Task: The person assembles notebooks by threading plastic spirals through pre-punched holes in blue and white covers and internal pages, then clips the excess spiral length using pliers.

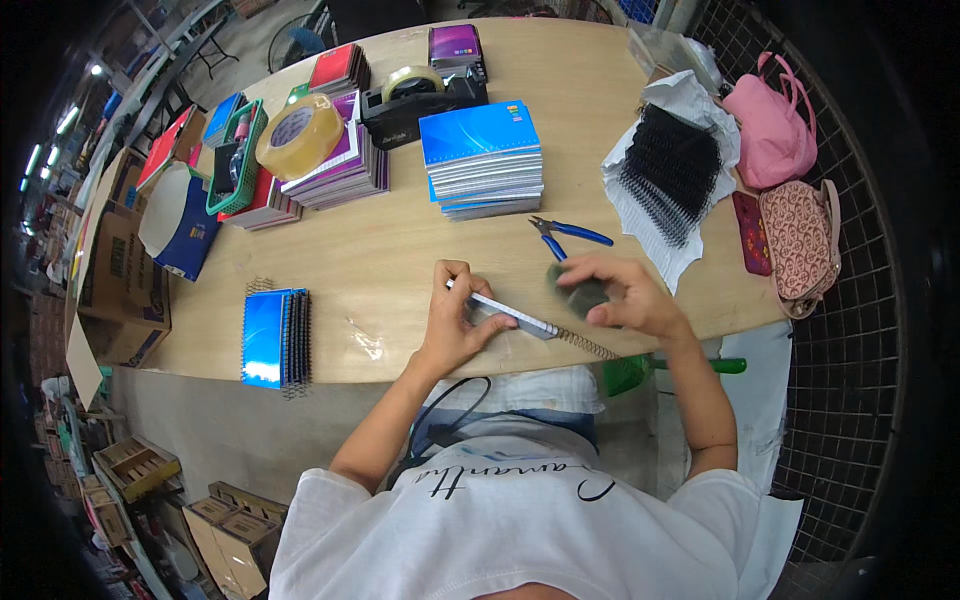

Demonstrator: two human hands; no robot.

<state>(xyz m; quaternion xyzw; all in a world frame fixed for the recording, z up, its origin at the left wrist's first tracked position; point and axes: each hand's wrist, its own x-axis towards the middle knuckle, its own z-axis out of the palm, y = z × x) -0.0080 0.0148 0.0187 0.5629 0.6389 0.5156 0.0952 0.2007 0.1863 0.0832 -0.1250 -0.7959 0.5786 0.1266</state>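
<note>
My left hand [458, 315] is closed around a thin notebook [515, 314], which stands on its edge near the front of the table. From the notebook's right end a dark wire spiral coil [588, 345] sticks out toward the table edge. Just above the coil is my right hand [632, 297], its fingers curved round a dark green, rounded piece [578, 291] smeared by motion; its kind cannot be made out. Blue-handled cutting pliers [570, 233] lie beyond the right hand. To the left sits a small stack of blue spiral notebooks [265, 338], with coil ends poking out.
A tall stack of blue notebooks [482, 160] stands mid-table, beside a black tape dispenser [420, 108]. Clear tape [298, 136] rests on purple notebooks [345, 178]. Black coils [672, 165] lie on white paper at right, near a pink bag [770, 130] and a patterned pouch [800, 240].
</note>
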